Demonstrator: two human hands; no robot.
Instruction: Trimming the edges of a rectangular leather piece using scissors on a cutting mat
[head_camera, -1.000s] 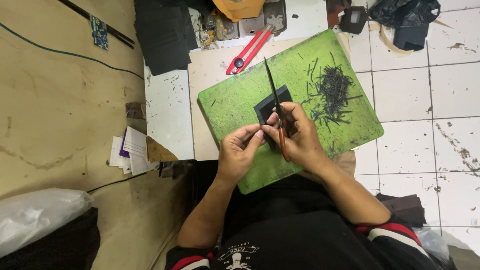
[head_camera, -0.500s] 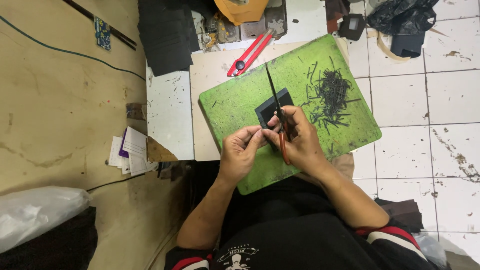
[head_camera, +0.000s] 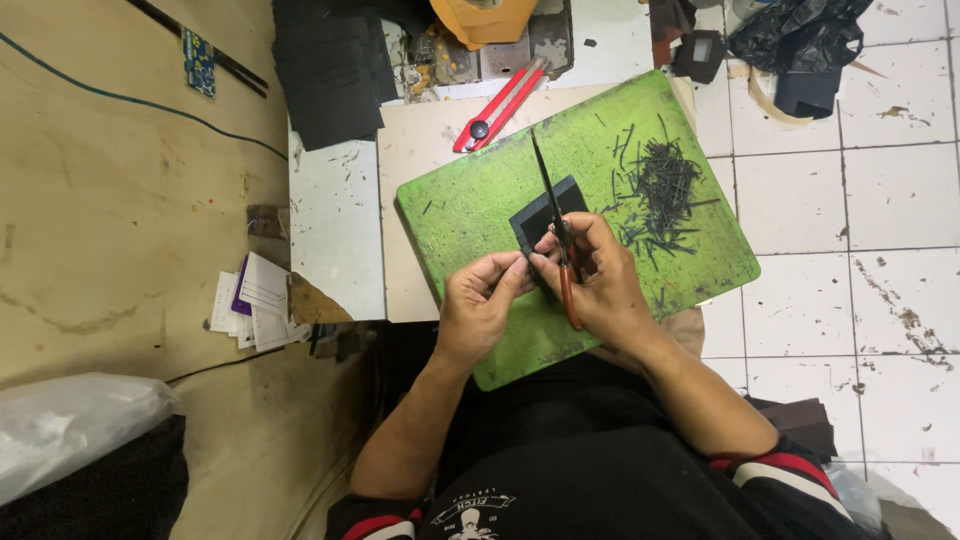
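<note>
Partly hidden: black piece (head_camera: 548, 212) behind right hand (head_camera: 600, 285), left hand (head_camera: 478, 305).

Mat (head_camera: 470, 210): green, matt, looks like soft plastic or rubber, surface scuffed and scored. Black piece (head_camera: 548, 212) at its centre: matt, looks like leather or foam sheet, can't tell which. Scissors (head_camera: 555, 215): dark metal blades, dull; handle glossy reddish-brown plastic. Trimmings (head_camera: 662, 190) at 2 o'clock on mat: same matt black stuff, thin strips. Knife (head_camera: 500, 105) at 12 o'clock: glossy red plastic body. Board (head_camera: 420, 160) under mat: pale, smooth, matt. Floor tiles (head_camera: 880, 200) at 3 o'clock: white glazed, stained. Papers (head_camera: 255, 300) at 9 o'clock: matt white. Bag (head_camera: 70, 425) at 8 o'clock: clear glossy plastic.
</note>
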